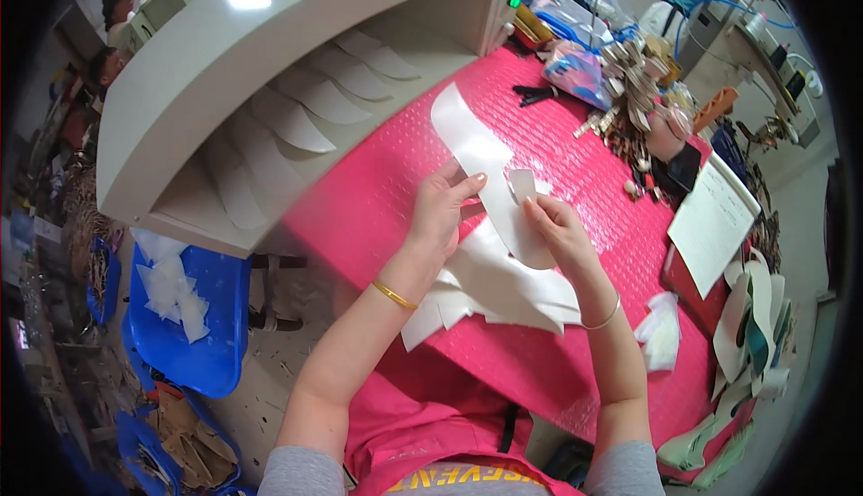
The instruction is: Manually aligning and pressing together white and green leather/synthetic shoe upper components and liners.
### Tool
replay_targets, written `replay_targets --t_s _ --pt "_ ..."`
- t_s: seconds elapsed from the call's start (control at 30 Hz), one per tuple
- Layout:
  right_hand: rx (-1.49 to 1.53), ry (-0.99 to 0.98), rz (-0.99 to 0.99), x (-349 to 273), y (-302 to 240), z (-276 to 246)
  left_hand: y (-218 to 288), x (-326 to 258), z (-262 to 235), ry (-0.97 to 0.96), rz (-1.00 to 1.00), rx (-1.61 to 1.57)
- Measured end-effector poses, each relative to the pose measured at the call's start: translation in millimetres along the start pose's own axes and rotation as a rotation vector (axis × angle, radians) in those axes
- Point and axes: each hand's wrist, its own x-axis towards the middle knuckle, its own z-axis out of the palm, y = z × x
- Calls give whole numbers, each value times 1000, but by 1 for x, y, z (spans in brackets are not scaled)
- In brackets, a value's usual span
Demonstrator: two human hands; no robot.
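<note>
My left hand [442, 204] grips the edge of a long curved white sheet piece [476, 150], held up over the pink table mat [378, 190]. My right hand [557, 231] pinches a small white backing strip [522, 183] at the same piece and supports its lower end. Under both hands lies a loose stack of similar white cut pieces [503, 294]. Each wrist wears a thin bracelet.
A beige machine hood [270, 55] with white curved pieces on its belt stands at the far left. A blue chair [193, 316] holds white scraps. Clutter, a paper sheet [710, 222] and stacked shaped pieces [751, 334] lie at right. Other people work in the background.
</note>
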Motion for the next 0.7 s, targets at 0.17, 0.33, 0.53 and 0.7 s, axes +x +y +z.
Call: replay_targets --t_s 0.17,0.33,0.53,0.7 --pt "-213 -61 39 78 -4 -12 34 83 -30 124 73 25" --pt "-405 37 -257 222 -22 -31 71 213 -61 273 182 112" --pt "-649 22 -241 357 -13 -27 94 289 -88 829 320 701" --pt "-890 254 -479 371 5 -18 73 238 -89 278 570 781"
